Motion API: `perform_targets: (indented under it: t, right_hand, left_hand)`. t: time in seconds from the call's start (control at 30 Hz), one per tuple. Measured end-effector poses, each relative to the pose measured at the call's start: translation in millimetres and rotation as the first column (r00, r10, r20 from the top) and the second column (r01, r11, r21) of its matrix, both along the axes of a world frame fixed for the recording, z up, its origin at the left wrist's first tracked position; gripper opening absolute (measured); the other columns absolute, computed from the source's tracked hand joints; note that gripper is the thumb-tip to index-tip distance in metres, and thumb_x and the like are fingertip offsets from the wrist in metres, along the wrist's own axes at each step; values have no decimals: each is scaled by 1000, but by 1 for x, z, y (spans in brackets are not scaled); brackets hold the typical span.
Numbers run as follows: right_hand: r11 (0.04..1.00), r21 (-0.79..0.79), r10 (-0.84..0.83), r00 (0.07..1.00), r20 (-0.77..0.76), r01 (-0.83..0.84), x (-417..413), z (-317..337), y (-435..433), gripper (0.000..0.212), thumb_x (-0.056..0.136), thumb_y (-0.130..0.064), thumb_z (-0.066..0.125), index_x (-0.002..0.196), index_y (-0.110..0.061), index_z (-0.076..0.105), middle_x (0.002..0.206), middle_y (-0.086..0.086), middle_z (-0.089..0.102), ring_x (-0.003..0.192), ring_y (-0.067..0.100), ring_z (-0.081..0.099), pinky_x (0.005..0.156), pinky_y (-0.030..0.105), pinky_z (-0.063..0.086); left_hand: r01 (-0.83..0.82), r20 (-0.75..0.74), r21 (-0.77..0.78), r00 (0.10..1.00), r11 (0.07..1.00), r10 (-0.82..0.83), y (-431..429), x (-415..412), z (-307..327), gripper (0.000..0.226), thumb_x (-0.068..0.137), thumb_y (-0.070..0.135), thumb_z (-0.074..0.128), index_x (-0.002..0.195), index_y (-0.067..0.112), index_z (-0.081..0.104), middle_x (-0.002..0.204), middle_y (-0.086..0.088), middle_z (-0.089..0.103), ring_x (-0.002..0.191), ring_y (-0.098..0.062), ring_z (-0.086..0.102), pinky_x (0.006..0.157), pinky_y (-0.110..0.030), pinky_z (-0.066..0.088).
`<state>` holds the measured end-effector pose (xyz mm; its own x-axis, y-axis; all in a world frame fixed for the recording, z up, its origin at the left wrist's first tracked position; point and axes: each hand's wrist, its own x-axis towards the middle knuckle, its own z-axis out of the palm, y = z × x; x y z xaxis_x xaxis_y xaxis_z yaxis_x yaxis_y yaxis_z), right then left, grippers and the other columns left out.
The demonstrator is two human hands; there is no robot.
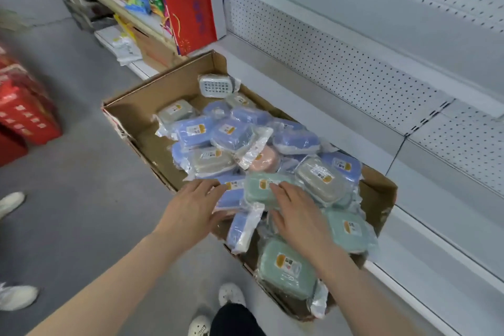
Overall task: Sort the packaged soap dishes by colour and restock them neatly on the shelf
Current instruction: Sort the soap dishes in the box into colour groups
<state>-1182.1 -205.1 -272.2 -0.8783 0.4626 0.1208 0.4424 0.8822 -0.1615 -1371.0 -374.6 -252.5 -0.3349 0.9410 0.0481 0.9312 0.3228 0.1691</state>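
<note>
Fingers of the right hand (pixel 296 215) lie spread on a green soap dish (pixel 266 187) in the cardboard box (pixel 131 109), its long axis left-right; left hand (pixel 191 210), open, rests just left on a blue soap dish (pixel 231 194).

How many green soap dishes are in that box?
3 show: green dish under the right hand, another by the box's right wall, the third at the near corner. The pile may hide more.

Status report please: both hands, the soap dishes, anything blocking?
Left hand open on blue pack. Right hand open on green pack. Dishes mixed in box. Shelf unobstructed.
</note>
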Motion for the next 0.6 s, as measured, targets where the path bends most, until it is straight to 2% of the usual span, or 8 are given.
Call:
perform_targets:
  t: [0.1,0.2,0.3,0.4,0.5,0.6]
  right_hand:
    - [998,11,-68,997,42,68,-25,-5,23,49,91,-29,61,135,-9,52,128,12,58,113,30,56,93,44,51]
    - [994,13,-109,992,67,108,-55,-11,47,48,90,-28,62,134,-10,51,124,9,57,108,29,56,89,41,49]
    - [990,-10,-137,987,86,138,-86,-19,65,51,85,-24,67,131,-8,53,120,10,59,103,29,59,84,40,50]
    - [988,-11,-154,982,109,156,-110,-27,75,59,76,-28,77,126,-4,57,119,14,61,101,32,61,79,41,54]
    - [989,-1,-144,975,167,146,-129,-35,81,66,71,-38,76,125,-5,56,119,13,61,103,32,59,81,42,54]
    - [984,1,-175,958,227,179,-145,-41,81,77,63,-49,79,123,-7,56,115,12,61,101,31,57,84,41,52]
  left_hand:
    - [55,-32,-41,998,998,-56,34,-37,-10,62,69,35,83,124,15,62,117,-6,65,106,-29,62,88,-38,53]
    - [104,-20,-74,994,992,-106,75,-72,-18,68,69,31,84,129,12,58,127,-11,60,114,-33,58,92,-40,50]
    - [126,26,-112,992,986,-124,115,-105,-25,76,82,28,74,147,15,37,151,-10,36,136,-31,36,104,-40,40]
    - [178,9,-181,984,967,-179,154,-137,-37,85,84,27,70,152,20,20,159,-5,18,145,-27,19,108,-40,34]
    - [266,-1,-282,961,922,-278,182,-162,-49,92,82,33,72,153,19,16,158,-5,20,146,-29,18,117,-41,23]
    - [320,20,-283,945,904,-328,190,-177,-58,92,76,37,75,150,19,24,150,-5,35,138,-26,33,116,-38,24]
